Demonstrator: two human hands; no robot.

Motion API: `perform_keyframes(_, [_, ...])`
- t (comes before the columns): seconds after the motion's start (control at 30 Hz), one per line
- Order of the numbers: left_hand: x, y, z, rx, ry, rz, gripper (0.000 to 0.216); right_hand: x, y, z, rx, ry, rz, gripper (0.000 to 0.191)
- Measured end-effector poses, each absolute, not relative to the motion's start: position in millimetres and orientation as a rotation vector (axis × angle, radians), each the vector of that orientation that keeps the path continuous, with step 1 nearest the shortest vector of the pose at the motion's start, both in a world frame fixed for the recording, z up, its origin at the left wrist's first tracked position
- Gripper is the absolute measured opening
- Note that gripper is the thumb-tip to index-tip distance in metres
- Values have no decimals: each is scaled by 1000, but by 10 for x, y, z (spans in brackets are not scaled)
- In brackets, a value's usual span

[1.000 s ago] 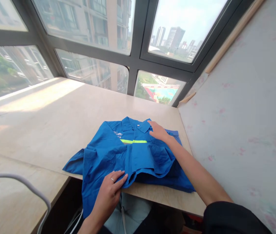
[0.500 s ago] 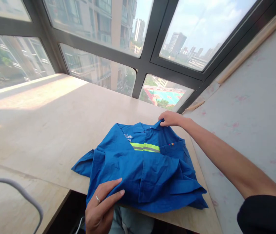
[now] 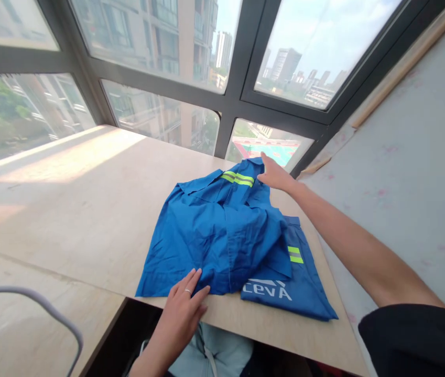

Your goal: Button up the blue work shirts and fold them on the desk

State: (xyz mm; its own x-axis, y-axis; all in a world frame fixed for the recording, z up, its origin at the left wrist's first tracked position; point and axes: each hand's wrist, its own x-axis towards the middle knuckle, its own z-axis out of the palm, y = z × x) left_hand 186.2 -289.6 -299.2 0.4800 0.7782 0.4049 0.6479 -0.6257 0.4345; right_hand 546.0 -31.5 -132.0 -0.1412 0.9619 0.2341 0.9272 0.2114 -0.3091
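A blue work jacket (image 3: 202, 220) with a yellow-green and grey reflective stripe lies rumpled on the table, its far end raised. My right hand (image 3: 277, 173) grips the jacket near the collar and holds that part up. Flat on the near hem, with fingers stretched out, rests my left hand (image 3: 186, 301), a ring on one finger. Partly under the jacket's right side is a folded blue garment (image 3: 304, 288) with white lettering and a reflective strip; the rest of it is covered.
The pale table (image 3: 68, 225) runs back to dark-framed windows (image 3: 232, 104). A papered wall (image 3: 411, 183) bounds the right side. A grey cable (image 3: 49, 306) curves over the left front, by a dark gap at the table's edge.
My right hand has pulled the collar up and away, drawing the jacket off the folded garment, whose lettering now shows. My left hand has flattened onto the near hem.
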Motion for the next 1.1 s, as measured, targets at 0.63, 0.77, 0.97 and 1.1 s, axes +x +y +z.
perform_keyframes(0.63, [2473, -2808, -2950, 2412, 1433, 690, 43, 4175, -2897, -2649, -1672, -2127, 293, 60])
perform_keyframes(0.77, [2541, -2797, -2958, 2422, 1469, 662, 51, 4201, -2902, -2664, -1732, -2160, 259, 50])
perform_keyframes(0.97, [2584, -2832, -2954, 2412, 1514, 665, 46, 4132, -2955, -2604, -1883, -2177, 130, 14])
perform_keyframes(1.1, [2572, -2830, -2997, 2393, 1495, 712, 42, 4154, -2971, -2659, -1786, -2114, 162, 12])
